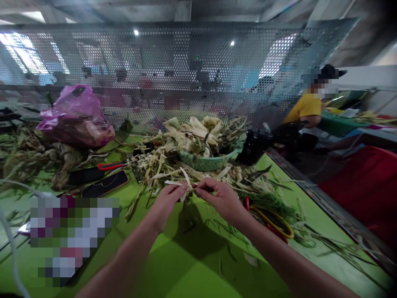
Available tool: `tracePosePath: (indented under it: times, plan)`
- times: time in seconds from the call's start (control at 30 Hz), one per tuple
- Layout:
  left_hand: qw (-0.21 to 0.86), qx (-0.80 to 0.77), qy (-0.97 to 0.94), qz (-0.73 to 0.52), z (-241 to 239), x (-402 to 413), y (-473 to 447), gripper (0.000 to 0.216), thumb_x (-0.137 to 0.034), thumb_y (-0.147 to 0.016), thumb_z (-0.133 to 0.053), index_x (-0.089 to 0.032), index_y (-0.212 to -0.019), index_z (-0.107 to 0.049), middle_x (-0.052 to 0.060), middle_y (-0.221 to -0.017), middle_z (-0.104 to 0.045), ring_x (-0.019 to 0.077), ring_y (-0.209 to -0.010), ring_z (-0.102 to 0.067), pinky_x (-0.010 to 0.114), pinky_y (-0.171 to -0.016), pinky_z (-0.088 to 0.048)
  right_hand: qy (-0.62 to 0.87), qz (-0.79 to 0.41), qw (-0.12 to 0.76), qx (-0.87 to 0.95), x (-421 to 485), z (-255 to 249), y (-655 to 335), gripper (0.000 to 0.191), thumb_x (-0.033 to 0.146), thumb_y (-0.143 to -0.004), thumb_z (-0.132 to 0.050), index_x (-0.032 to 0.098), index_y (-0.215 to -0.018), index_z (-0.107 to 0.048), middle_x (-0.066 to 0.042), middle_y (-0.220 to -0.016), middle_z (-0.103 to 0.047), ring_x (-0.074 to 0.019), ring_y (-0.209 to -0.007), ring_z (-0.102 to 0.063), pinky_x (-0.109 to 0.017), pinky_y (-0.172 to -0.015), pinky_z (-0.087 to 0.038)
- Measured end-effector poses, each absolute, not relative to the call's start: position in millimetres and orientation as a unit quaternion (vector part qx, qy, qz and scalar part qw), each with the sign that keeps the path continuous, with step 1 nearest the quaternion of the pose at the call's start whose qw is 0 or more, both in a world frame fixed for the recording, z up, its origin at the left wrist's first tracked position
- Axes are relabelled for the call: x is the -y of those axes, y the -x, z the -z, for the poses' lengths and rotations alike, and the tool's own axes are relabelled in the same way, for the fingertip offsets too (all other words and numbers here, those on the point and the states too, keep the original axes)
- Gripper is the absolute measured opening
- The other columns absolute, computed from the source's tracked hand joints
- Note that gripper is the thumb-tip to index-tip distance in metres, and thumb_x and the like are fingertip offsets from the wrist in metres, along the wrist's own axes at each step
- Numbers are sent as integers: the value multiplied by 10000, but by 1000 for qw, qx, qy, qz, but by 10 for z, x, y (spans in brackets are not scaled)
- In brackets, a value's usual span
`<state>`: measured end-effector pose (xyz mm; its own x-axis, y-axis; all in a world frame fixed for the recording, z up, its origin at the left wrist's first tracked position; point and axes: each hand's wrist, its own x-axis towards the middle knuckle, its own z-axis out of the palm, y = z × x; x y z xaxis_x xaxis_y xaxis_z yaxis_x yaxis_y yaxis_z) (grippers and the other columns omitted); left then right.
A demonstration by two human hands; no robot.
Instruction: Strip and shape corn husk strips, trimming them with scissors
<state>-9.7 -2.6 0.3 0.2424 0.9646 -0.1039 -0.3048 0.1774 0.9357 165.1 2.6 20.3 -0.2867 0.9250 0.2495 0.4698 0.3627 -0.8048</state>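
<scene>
Over the green tabletop, my left hand point(170, 203) pinches pale strips of dried husk point(186, 177) between thumb and fingers. My right hand point(219, 198) meets it from the other side, thumb and forefinger closed at the end of the same strips; the exact contact there is too small to make out. Just beyond both hands lies a heap of cut husk scraps point(159, 165). Behind that, a light green basket point(201, 162) is piled with dry, cream-coloured husks point(198, 134). To the right of my right hand rests a tool with looped yellow and red handles point(287, 229).
A red-handled cutter point(111, 165) and a dark phone point(105, 184) lie at left, before a pink plastic bag point(79, 118). Green fibres point(276, 203) spread at right. A perforated metal screen point(173, 62) stands behind. A person in a yellow shirt point(305, 105) is beyond the table's right edge.
</scene>
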Motion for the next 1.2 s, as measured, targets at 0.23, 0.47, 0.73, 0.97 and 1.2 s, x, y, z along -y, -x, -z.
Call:
tracePosePath:
  times: [0.23, 0.47, 0.73, 0.97, 1.2]
  plan:
    - [703, -356, -360, -500, -3, 4, 106, 211, -314, -681, -742, -143, -792, -687, 2, -714, -614, 98, -667, -525, 206, -643, -415, 470, -248, 383, 756, -39, -210, -1661, 263, 392, -855, -563, 179, -708, -610, -5, -685, -591, -159, -675, -533, -271, -645, -400]
    - [677, -359, -336, -548, 18, -26, 115, 288, -347, -709, -722, -154, -919, -683, 22, -852, -640, 85, -690, -547, 191, -636, -448, 479, -122, 429, 756, 53, -269, -1627, 114, 305, -836, -603, 201, -877, -585, -62, -908, -597, -206, -853, -528, -315, -740, -406]
    - [661, -355, -405, -522, 11, 42, 44, 263, -349, -744, -684, -164, -931, -672, 46, -883, -674, 151, -815, -598, 255, -781, -453, 491, -172, 327, 789, 153, -145, -1437, 188, 318, -865, -559, 193, -727, -531, -11, -755, -585, -159, -706, -501, -266, -619, -339]
    - [665, -356, -411, -512, 2, 38, 55, 235, -358, -767, -647, -146, -867, -662, 35, -796, -652, 133, -726, -568, 240, -721, -435, 477, -198, 333, 789, 114, -148, -1467, 148, 181, -819, -529, 189, -678, -485, 17, -672, -529, -129, -633, -453, -245, -576, -306]
    - [676, -359, -387, -514, 24, 21, 83, 264, -381, -716, -698, -145, -817, -638, 5, -722, -606, 112, -677, -538, 232, -675, -419, 459, -199, 307, 810, 94, -210, -1510, 140, 167, -804, -508, 187, -670, -470, 21, -649, -502, -123, -611, -410, -242, -552, -273]
